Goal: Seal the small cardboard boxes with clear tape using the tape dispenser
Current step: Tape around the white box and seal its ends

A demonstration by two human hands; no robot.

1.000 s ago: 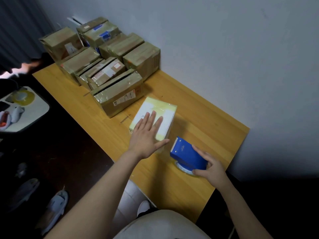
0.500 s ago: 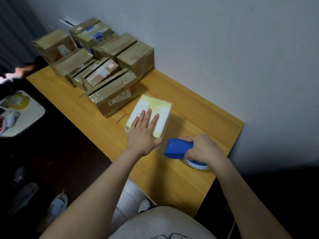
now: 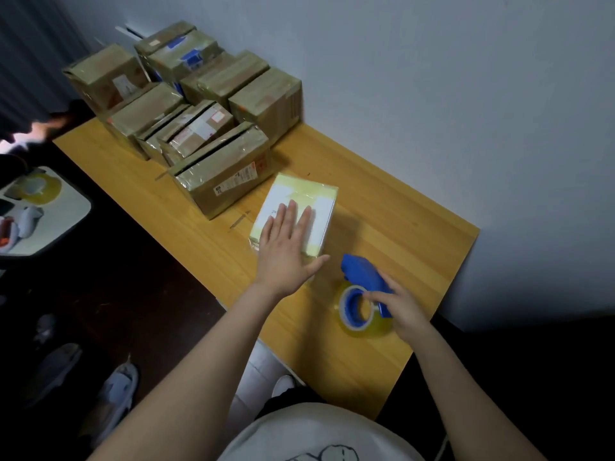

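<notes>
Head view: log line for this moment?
left hand flat on white box | right hand holds tape dispenser beside it | brown boxes behind

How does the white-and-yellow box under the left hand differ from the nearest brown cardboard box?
Colour: the white-and-yellow box has a white top with pale yellow borders; the brown cardboard box is brown with a printed side label.
Contact: the left hand lies flat on the white-and-yellow box; no hand touches the brown cardboard box.
Size: the brown cardboard box looks longer.
Shared: both rest on the yellow wooden table.
</notes>
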